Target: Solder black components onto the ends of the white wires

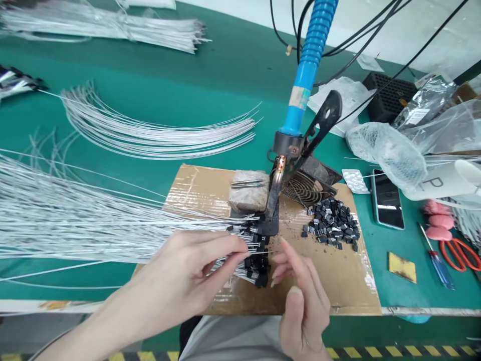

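1. Above the near part of the cardboard sheet (323, 286), a thin wire (263, 252) is pinched by the left hand (186, 271), between the thumb and the index finger. Its long axis is laid from left to right, almost level across the view, and its free end is pointed toward the right hand (306, 296); the other end is hidden by the left hand.
2. Just beside this free end, the right hand is held loosely opened, with the fingers bent and spread; whether the wire is touched by it cannot be told.
3. Under the wire, a row of black connectors (261, 276) is seen on the right ends of the white wires (93, 225), which are stretched along the same direction.
4. To the right, beyond the hands, loose black pieces (334, 225) are heaped on the cardboard.
5. Farther, metal rods (248, 183) are placed on a pale block (246, 200), beside a metal nozzle (276, 185) under a blue hose (319, 30).
6. At the far right, a letter "P" can be read on a white object (447, 183); on the silvery bag (424, 103), a white label is seen, but its print is too small.
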Demonstrator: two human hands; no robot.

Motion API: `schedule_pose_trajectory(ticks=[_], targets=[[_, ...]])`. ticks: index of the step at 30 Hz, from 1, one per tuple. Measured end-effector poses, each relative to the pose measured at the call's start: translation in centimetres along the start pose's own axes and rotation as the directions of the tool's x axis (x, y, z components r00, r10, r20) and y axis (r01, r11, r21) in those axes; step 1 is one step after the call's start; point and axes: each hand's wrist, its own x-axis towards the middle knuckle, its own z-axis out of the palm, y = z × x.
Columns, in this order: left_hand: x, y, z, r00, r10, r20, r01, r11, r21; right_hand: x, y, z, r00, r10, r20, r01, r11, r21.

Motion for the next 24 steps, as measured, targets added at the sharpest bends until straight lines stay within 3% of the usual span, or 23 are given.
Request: schedule_pose_trajectory(ticks=[7, 11, 14, 20, 22, 24], targets=[[0.2, -0.2, 0.4, 1.0, 0.017, -0.004, -0.017, 0.998, -0.064, 0.1, -0.3, 0.2, 0.997, 0.005, 0.074, -0.007, 1.0, 0.03], [0.3, 0.1, 0.4, 1.0, -0.003, 0.021, 0.004, 0.999, -0.046, 0.4, -0.3, 0.0, 0.992, 0.105, 0.066, -0.111, 0.99, 0.084], [0.3, 0.2, 0.0, 0.992, -0.07, 0.106, 0.081, 0.992, -0.095, 1.2, -0.1, -0.3, 0.984, 0.167, 0.07, -0.173, 0.98, 0.102], [1.3, -0.8, -0.3, 0.909, -0.134, 0.394, 0.294, 0.877, -0.381, 2.8, -0.6, -0.2, 0.981, -0.006, 0.193, -0.019, 0.992, 0.127], [1.5, -1.3, 0.0, 0.889, -0.163, 0.428, 0.339, 0.862, -0.376, 2.9, -0.8, 0.0, 0.978, 0.011, 0.208, -0.031, 0.995, 0.096], [1.4, -1.4, 0.4, 0.887, -0.224, 0.403, 0.349, 0.897, -0.271, 2.9, -0.7, 0.2, 0.974, 0.059, 0.218, -0.074, 0.995, 0.062]])
